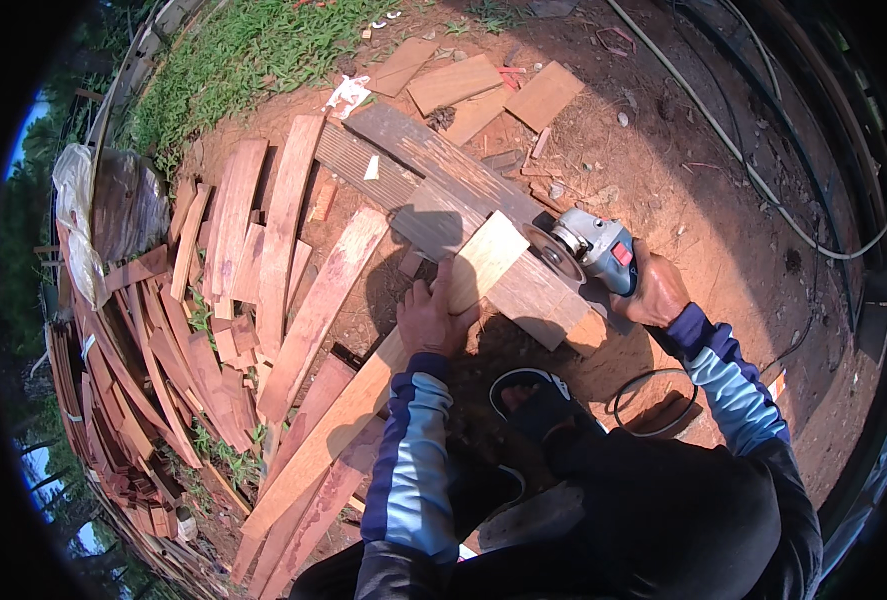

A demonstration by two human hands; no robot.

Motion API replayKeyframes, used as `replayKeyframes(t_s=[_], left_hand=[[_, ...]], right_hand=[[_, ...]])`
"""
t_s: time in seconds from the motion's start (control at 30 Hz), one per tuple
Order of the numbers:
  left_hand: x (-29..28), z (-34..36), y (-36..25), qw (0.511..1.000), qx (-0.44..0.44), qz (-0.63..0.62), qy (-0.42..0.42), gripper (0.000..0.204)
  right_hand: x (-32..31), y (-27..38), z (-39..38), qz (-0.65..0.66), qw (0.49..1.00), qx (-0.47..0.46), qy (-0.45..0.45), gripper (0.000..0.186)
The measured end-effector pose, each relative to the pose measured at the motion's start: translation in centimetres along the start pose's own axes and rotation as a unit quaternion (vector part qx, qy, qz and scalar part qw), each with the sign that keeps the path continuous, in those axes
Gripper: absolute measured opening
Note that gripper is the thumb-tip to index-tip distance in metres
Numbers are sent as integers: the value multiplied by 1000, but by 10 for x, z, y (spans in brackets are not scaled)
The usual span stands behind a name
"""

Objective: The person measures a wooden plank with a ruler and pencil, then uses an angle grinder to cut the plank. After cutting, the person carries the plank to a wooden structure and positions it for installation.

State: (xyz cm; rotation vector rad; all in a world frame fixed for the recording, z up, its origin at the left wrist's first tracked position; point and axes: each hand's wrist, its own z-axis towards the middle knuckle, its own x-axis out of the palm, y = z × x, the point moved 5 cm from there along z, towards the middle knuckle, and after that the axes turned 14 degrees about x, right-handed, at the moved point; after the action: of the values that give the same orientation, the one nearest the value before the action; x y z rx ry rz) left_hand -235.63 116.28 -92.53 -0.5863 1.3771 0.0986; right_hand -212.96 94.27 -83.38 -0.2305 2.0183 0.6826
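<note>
My left hand (433, 318) grips a long pale wooden board (323, 442) that runs from the lower left up to a light end (488, 250), lying across weathered planks (418, 145). In my right hand (653, 290) is an angle grinder (591, 245), held with its round disc (548, 258) beside the board's upper end; whether the disc touches the wood I cannot tell. Under that end is a short brownish plank (533, 305). My fingers partly cover the board.
Loose reddish boards (248, 220) pile up at the left, near clear plastic sheeting (78, 200). Small panels (543, 95) and grass (213, 50) lie at the top. A hose (733, 150) curves at the right; a looped cord (643, 375) lies near my sandalled foot (528, 400).
</note>
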Motion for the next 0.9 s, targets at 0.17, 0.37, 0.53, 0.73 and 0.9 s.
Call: replayKeyframes(t_s=[0.17, 0.37, 0.53, 0.73, 0.9], left_hand=[[-6, 2, -4, 1000, -4, -10, 4, 93], [-5, 1, -4, 1000, -3, -12, 2, 92], [-5, 1, -2, 1000, 2, -10, -2, 92], [-4, 0, -2, 1000, 2, -8, -1, 93], [-7, 4, -5, 999, -18, -21, 27, 85]], right_hand=[[1, 0, 1, 5, 1000, -3, -6, 54], [6, 2, 6, 5, 1000, 2, 1, 53], [10, 1, 13, 5, 1000, 12, -7, 64], [10, 6, 20, 4, 1000, 11, 3, 68], [11, 8, 23, -1, 1000, 20, 1, 70]])
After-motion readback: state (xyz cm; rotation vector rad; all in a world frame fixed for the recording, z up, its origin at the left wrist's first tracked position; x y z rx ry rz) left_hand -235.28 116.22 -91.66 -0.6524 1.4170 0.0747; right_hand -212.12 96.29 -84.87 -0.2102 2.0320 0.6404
